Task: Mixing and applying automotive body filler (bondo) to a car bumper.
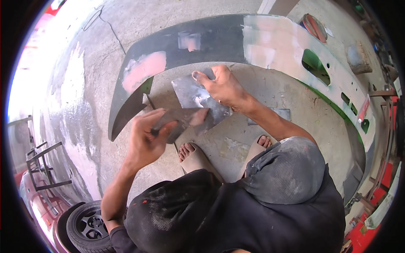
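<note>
two flat metal tools are at work here: the right hand [225,86] grips a grey rectangular metal mixing plate smeared with filler [198,101] by its far edge, thumb on top, while the left hand [145,137] is clenched around a thin grey metal spreader blade [181,120] whose tip carries a pinkish dab and lies across the near corner of the plate. both sit between the two hands, above the sandalled feet [196,156] and the concrete floor [274,92]. just beyond the right hand curves the long grey bumper panel with pink filler patches [202,40]. to do this well, i judge the plate should be held level and steady, the blade drawn flat and firmly across it so the filler folds evenly, and scraped clean at the edge so no lumps ride along.
</note>
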Demonstrator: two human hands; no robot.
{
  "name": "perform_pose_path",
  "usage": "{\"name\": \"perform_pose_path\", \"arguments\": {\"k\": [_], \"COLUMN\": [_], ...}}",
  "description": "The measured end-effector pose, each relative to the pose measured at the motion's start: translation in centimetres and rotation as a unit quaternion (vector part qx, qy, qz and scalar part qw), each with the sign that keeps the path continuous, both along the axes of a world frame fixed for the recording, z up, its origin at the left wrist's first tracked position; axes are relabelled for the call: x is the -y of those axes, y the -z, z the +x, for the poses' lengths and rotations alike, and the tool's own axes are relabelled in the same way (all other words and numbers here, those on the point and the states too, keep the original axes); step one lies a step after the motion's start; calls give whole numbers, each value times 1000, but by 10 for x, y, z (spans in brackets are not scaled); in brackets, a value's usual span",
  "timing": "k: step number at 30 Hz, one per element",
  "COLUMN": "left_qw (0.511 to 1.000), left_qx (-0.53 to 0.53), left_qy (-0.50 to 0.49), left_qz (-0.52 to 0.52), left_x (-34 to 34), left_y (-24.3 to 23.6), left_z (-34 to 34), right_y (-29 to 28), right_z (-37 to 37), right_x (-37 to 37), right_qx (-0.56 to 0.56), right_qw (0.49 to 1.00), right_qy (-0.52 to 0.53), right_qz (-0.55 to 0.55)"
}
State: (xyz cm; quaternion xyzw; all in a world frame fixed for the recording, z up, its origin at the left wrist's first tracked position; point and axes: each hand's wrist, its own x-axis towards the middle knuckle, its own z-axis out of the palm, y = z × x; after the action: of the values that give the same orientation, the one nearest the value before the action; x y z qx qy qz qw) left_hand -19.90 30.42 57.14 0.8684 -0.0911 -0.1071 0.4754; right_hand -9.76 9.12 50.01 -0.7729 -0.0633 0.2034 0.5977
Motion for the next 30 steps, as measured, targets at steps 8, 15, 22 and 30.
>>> {"name": "perform_pose_path", "arguments": {"k": [8,15,22,30], "left_qw": [981,887,932,971], "left_qx": [-56,424,325,170], "left_qy": [-43,47,15,-163], "left_qz": [-179,177,161,28], "left_x": [-11,19,10,-14], "left_y": [-10,29,72,-22], "left_z": [-13,-25,-43,-8], "right_y": [5,-11,-45,-25], "right_z": [5,4,5,10], "right_x": [6,-7,-4,9], "right_qx": [-47,-169,-244,-80], "right_qw": [998,955,933,986], "right_qy": [31,60,146,38], "right_qz": [30,235,223,139]}}
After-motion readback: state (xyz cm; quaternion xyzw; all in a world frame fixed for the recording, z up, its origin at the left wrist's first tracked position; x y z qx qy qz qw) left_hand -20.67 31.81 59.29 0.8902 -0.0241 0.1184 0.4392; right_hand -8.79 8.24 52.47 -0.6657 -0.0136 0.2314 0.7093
